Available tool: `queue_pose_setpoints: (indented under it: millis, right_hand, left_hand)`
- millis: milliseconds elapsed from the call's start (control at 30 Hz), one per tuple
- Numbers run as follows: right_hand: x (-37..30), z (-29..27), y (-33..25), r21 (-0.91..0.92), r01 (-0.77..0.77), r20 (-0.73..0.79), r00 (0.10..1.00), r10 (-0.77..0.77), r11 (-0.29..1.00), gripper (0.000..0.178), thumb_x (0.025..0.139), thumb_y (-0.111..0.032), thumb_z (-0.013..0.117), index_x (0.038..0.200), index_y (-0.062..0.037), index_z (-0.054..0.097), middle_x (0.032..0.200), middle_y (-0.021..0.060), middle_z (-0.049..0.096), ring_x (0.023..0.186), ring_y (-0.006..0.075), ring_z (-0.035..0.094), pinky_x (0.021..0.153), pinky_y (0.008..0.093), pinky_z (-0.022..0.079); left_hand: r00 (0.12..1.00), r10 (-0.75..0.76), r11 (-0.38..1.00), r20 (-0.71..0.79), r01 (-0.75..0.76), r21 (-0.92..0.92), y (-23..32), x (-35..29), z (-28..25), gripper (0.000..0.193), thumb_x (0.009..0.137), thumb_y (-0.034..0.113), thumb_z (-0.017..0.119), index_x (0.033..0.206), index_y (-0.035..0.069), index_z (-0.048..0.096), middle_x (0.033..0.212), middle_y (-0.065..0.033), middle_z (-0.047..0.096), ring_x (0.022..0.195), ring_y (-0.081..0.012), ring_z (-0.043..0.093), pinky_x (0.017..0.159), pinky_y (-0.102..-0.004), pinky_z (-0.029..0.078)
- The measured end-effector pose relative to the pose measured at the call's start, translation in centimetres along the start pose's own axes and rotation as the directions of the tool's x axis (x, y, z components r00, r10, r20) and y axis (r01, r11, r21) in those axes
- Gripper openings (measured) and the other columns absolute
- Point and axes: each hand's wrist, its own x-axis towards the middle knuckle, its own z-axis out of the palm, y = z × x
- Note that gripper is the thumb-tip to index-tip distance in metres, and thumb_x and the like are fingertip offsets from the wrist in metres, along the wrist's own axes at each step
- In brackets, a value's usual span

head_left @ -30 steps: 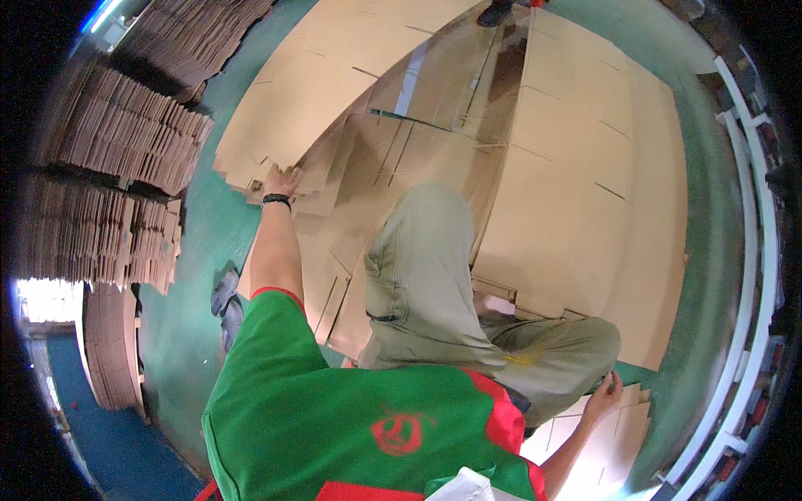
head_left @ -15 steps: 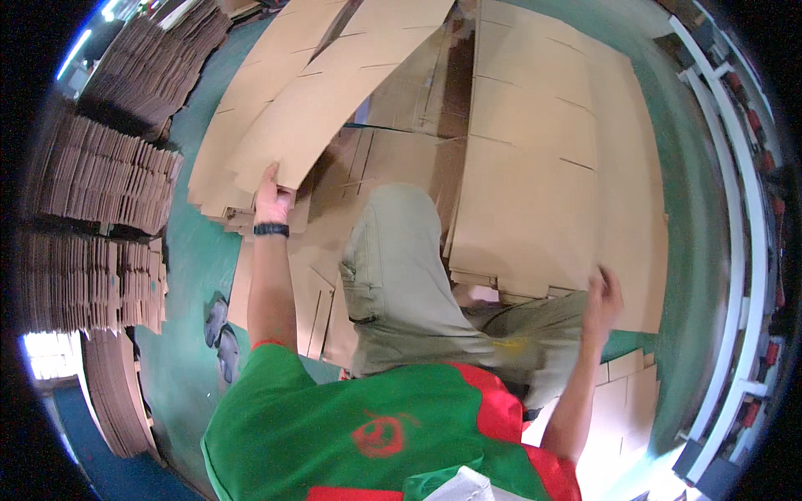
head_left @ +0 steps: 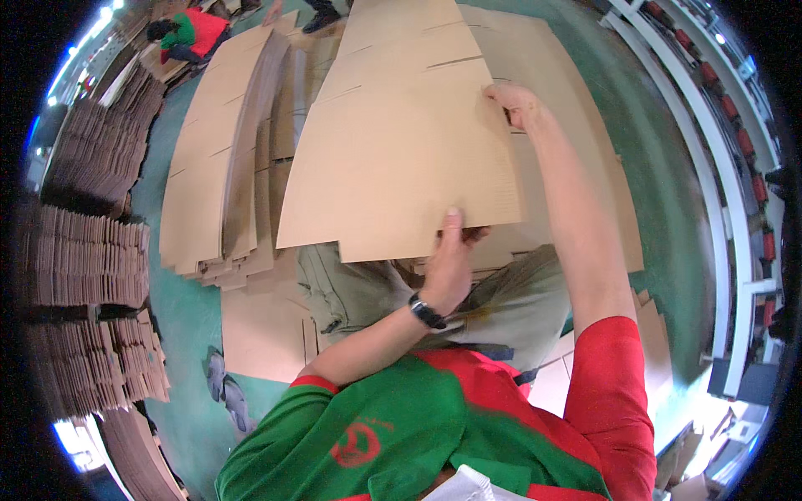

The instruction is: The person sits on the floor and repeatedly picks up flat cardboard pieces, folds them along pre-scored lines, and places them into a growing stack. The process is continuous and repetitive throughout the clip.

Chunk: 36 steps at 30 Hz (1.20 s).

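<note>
A large slotted cardboard sheet (head_left: 401, 159) is held up over my knees, tilted above the pile on the right. At its near edge, my left hand (head_left: 451, 265) grips it with the thumb on top and the fingers underneath. My right hand (head_left: 514, 104) has hold of its right edge farther up, fingers curled around the border. Under and beyond it lies the right-hand stack of flat cardboard (head_left: 576, 159). To the left rests another stack of cardboard sheets (head_left: 205, 159), its top sheet bent up along the right side.
Bundles of folded cardboard (head_left: 88, 255) line the left side. Grey shoes (head_left: 227, 392) sit on the green floor (head_left: 188, 334). A white metal frame (head_left: 710, 192) runs along the right. Another person (head_left: 196, 37) crouches at the far left, and a dark shoe (head_left: 322, 20) shows at the top.
The sheet has moved from the left stack to the right, over my knees. My left hand came along with it, and my right hand rose from beside my leg to grip its right edge.
</note>
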Motion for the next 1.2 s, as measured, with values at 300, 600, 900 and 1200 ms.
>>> queue_pose_setpoints:
  millis: [300,600,900,1200]
  right_hand:
    - [-13.3,-21.5,-5.3,-0.563,0.251,-0.302,0.825,-0.478,0.787,0.034,0.090,-0.030,0.063,0.110,-0.0029,0.065,0.096,0.0042,0.067,0.090,0.0138,0.060,0.082,0.0300,0.047]
    - [-42.7,-37.0,-3.7,-0.787,-0.030,-0.520,0.571,-0.636,0.616,0.040,0.093,-0.030,0.058,0.121,-0.0005,0.061,0.113,0.0043,0.064,0.104,0.0136,0.057,0.093,0.0274,0.043]
    - [-71.2,-37.0,17.5,-0.552,-0.556,-0.832,0.321,-0.453,0.621,0.046,0.097,-0.031,0.055,0.127,0.0033,0.056,0.122,0.0126,0.062,0.112,0.0189,0.056,0.098,0.0313,0.041]
    - [-78.6,-21.5,51.4,0.101,-0.086,-0.984,-0.153,0.087,0.991,0.014,0.094,-0.013,0.061,0.100,-0.0035,0.069,0.070,-0.0071,0.053,0.060,0.0020,0.044,0.051,0.0200,0.035]
  left_hand:
    - [0.417,-0.753,0.406,0.509,-0.314,0.858,-9.0,-4.3,2.2,0.039,0.095,0.031,0.059,0.119,0.001,0.055,0.096,-0.0147,0.065,0.085,-0.0177,0.062,0.078,-0.0331,0.051]
    - [-0.176,-0.822,0.537,0.542,-0.559,0.633,-9.9,-5.5,0.2,0.055,0.086,0.030,0.066,0.131,0.003,0.049,0.108,-0.0196,0.064,0.093,-0.0288,0.064,0.081,-0.0382,0.050]
    - [0.296,-0.839,0.338,0.457,-0.375,0.863,-5.6,6.8,2.7,0.045,0.091,0.023,0.063,0.130,0.004,0.052,0.109,-0.0126,0.065,0.092,-0.0176,0.064,0.083,-0.0311,0.052]
    - [0.690,-0.644,0.347,0.329,-0.118,0.930,-4.3,16.0,-0.4,0.047,0.095,0.025,0.058,0.136,0.005,0.046,0.114,-0.0120,0.062,0.097,-0.0186,0.063,0.083,-0.0294,0.051]
